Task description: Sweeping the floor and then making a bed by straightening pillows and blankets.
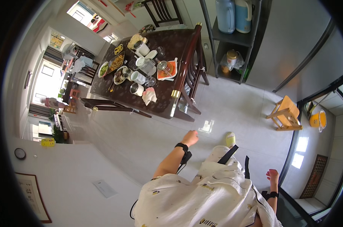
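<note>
A clear jug [148, 67] stands on the dark table [161, 103].

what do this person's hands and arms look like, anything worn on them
The left hand and right hand are gloveless, the forearms uncovered. A black band circles the left wrist, with a small black box and dark cable beside it. A black strap circles the right wrist.
</note>
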